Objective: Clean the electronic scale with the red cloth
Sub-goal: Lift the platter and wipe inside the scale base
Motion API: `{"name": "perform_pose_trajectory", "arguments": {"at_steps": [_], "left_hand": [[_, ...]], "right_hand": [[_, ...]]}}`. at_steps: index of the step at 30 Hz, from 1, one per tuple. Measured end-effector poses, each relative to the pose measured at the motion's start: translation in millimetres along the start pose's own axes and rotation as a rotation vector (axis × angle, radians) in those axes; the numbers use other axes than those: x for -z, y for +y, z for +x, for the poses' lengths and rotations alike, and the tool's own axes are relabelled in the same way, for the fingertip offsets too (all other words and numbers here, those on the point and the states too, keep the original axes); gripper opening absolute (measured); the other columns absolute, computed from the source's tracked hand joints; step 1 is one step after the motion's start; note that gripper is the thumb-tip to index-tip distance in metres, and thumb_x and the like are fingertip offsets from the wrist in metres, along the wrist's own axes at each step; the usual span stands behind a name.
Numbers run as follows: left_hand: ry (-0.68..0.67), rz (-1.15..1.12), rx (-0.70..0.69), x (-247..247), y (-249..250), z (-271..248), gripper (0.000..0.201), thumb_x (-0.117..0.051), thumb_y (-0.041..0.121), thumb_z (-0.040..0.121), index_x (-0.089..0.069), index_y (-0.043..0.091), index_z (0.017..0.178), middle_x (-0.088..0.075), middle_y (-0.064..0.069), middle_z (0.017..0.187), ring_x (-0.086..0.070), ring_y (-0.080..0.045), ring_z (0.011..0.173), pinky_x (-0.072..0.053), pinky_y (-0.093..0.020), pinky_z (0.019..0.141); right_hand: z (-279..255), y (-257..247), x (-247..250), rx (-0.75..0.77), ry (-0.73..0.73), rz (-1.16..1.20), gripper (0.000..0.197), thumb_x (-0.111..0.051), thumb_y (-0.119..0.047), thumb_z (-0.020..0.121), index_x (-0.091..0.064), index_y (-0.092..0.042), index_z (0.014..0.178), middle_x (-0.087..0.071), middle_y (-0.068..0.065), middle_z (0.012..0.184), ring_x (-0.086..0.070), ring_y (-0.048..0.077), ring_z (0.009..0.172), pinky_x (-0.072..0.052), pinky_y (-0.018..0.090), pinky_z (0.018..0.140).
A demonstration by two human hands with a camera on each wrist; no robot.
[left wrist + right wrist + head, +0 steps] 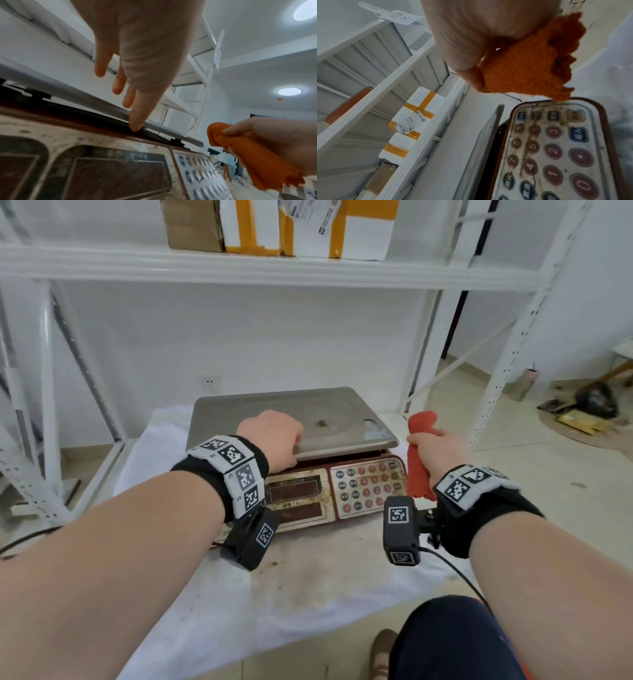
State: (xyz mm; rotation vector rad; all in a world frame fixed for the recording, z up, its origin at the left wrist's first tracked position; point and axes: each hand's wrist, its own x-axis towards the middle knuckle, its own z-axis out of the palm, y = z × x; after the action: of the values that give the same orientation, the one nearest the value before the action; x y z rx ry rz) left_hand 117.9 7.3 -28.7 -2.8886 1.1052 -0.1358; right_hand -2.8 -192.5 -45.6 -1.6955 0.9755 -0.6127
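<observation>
The electronic scale has a steel platter with a brown spot near its middle, and a grimy front panel with displays and a keypad. My left hand lies at the platter's front edge. In the left wrist view the left hand has its fingers straight above the platter rim and its thumb tip touches under that rim. My right hand grips the bunched red cloth in the air just right of the keypad. In the right wrist view the cloth hangs over the keypad.
The scale stands on a stained white sheet on the low shelf of a white metal rack. Taped boxes sit on the shelf above. A rack post rises to the right, with floor clutter beyond. My knee is below.
</observation>
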Motion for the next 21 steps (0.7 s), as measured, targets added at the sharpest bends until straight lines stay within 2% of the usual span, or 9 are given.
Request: {"name": "perform_pose_trajectory", "arguments": {"at_steps": [1, 3, 7, 11, 15, 17, 19, 21], "left_hand": [[0.009, 0.020, -0.017, 0, -1, 0, 0.026, -0.060, 0.035, 0.085, -0.058, 0.028, 0.110, -0.059, 0.004, 0.108, -0.054, -0.019, 0.102, -0.047, -0.033, 0.074], [0.021, 0.055, -0.051, -1, -2, -2, 0.021, -0.058, 0.033, 0.085, -0.060, 0.028, 0.105, -0.060, 0.006, 0.103, -0.055, -0.018, 0.097, -0.045, -0.031, 0.068], [0.111, 0.179, -0.134, 1, -1, -5, 0.017, -0.051, 0.029, 0.087, -0.060, 0.022, 0.100, -0.060, 0.004, 0.093, -0.059, -0.019, 0.085, -0.046, -0.029, 0.063], [0.271, 0.064, -0.052, 22, -15, 4, 0.020, -0.048, 0.026, 0.089, -0.061, 0.020, 0.103, -0.061, -0.001, 0.092, -0.057, -0.022, 0.077, -0.043, -0.029, 0.063], [0.281, 0.088, -0.057, 35, -22, 12, 0.020, -0.046, 0.024, 0.092, -0.059, 0.021, 0.106, -0.061, -0.004, 0.094, -0.058, -0.026, 0.084, -0.038, -0.029, 0.063], [0.276, 0.108, -0.074, 33, -24, 13, 0.020, -0.044, 0.023, 0.092, -0.059, 0.020, 0.105, -0.061, -0.003, 0.094, -0.058, -0.026, 0.084, -0.037, -0.030, 0.062], [0.281, 0.113, -0.080, 31, -27, 14, 0.021, -0.043, 0.024, 0.093, -0.060, 0.020, 0.106, -0.062, -0.003, 0.094, -0.059, -0.026, 0.084, -0.039, -0.030, 0.063], [0.298, 0.111, -0.094, 28, -30, 15, 0.022, -0.043, 0.026, 0.094, -0.060, 0.020, 0.105, -0.062, -0.003, 0.095, -0.060, -0.026, 0.084, -0.043, -0.031, 0.065]], "right_hand": [[1, 1, -1, 0.007, 0.003, -0.017, 0.007, -0.063, -0.022, 0.079, -0.056, -0.019, 0.080, -0.062, 0.008, 0.085, -0.063, 0.034, 0.093, -0.049, 0.050, 0.090], [2, 3, -2, 0.020, 0.010, -0.051, 0.012, -0.062, -0.020, 0.080, -0.059, -0.020, 0.092, -0.061, 0.008, 0.087, -0.061, 0.032, 0.092, -0.049, 0.048, 0.091], [5, 2, -4, 0.057, 0.037, -0.120, 0.017, -0.057, -0.015, 0.082, -0.066, -0.014, 0.097, -0.059, 0.005, 0.077, -0.058, 0.029, 0.086, -0.049, 0.045, 0.091], [8, 1, -4, 0.097, 0.091, -0.252, 0.023, -0.052, -0.014, 0.086, -0.068, -0.008, 0.100, -0.067, 0.016, 0.094, -0.060, 0.035, 0.092, -0.049, 0.039, 0.087], [10, -4, -9, 0.169, -0.036, -0.519, 0.030, -0.043, -0.022, 0.095, -0.067, -0.005, 0.095, -0.063, 0.015, 0.085, -0.056, 0.032, 0.081, -0.039, 0.030, 0.068], [11, -5, -14, 0.256, -0.098, -0.704, 0.026, -0.044, -0.016, 0.093, -0.066, -0.004, 0.100, -0.064, 0.013, 0.093, -0.057, 0.032, 0.087, -0.038, 0.027, 0.069], [17, -4, -21, 0.339, -0.151, -0.872, 0.025, -0.042, -0.012, 0.091, -0.065, -0.007, 0.100, -0.065, 0.016, 0.101, -0.058, 0.033, 0.094, -0.043, 0.030, 0.075], [23, -4, -29, 0.337, -0.196, -0.981, 0.022, -0.040, -0.016, 0.091, -0.062, -0.012, 0.096, -0.060, 0.016, 0.107, -0.056, 0.032, 0.097, -0.044, 0.031, 0.076]]}}
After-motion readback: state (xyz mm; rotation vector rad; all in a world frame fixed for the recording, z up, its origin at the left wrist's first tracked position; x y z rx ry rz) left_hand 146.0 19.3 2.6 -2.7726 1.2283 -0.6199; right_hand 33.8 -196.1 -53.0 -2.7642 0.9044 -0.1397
